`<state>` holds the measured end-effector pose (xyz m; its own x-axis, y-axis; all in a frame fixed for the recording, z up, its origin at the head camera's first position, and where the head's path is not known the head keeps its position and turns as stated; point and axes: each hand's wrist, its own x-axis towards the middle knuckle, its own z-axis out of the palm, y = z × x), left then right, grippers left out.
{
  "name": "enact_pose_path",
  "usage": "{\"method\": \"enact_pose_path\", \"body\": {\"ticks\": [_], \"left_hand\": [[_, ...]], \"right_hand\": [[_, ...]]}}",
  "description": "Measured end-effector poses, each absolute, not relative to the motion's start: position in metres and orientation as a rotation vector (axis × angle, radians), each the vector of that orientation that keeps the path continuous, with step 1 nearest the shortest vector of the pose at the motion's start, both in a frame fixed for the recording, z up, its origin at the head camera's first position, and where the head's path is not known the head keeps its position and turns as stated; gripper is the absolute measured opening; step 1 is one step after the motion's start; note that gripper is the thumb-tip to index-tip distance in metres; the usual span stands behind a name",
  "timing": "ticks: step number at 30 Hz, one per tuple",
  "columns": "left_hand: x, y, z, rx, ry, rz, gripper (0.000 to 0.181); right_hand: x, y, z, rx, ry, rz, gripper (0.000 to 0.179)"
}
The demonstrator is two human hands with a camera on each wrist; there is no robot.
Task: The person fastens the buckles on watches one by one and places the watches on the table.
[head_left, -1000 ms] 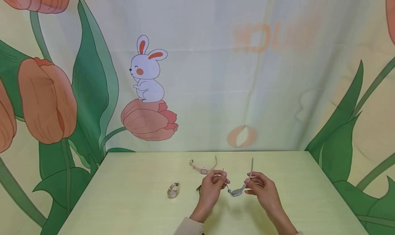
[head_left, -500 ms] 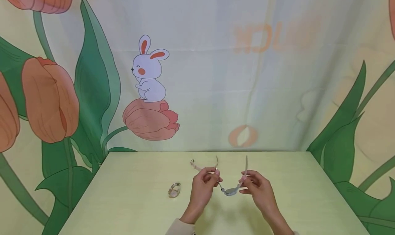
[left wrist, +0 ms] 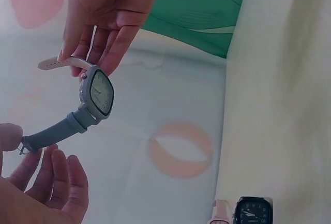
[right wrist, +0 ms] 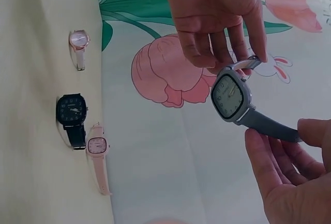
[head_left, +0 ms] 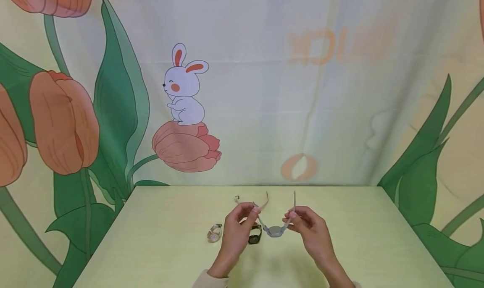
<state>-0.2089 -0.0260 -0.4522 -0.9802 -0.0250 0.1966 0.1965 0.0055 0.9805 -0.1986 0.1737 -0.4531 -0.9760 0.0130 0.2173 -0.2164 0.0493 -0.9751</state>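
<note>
A grey-blue wristwatch [head_left: 275, 231] with a squarish case hangs in the air between the two hands, its strap unfastened and bowed into a U. My left hand [head_left: 236, 233] pinches the buckle end [left wrist: 39, 140] between thumb and fingers. My right hand [head_left: 311, 235] pinches the other strap, whose free tip [head_left: 295, 197] sticks up past the fingers. The dial [right wrist: 228, 96] faces away from the head camera, which sees the case back. A black watch [head_left: 254, 239] lies on the table just right of the left hand. Behind that hand lies a pink watch [right wrist: 97, 145], partly hidden in the head view.
A gold-toned watch [head_left: 214, 236] with a pale strap lies on the table [head_left: 162, 237] left of the left hand. Behind the table's far edge hangs a cloth [head_left: 245, 111] printed with tulips and a rabbit.
Both hands have moved left with the grey-blue watch, and its case back has turned more toward the head camera. The black watch has come into fuller view; the pink one is more covered.
</note>
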Motion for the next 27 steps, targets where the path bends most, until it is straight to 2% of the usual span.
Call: {"method": "enact_pose_path", "body": {"ticks": [18,27], "left_hand": [[-0.197,-0.042,-0.434,-0.344,-1.964,-2.155,0.023],[-0.192,-0.044,-0.426,-0.385,-1.886,-2.213,0.021]], "right_hand": [[-0.190,0.155,-0.430,0.380,-2.082,1.991,0.031],[-0.183,0.149,-0.424,0.480,-2.004,1.991,0.024]]}}
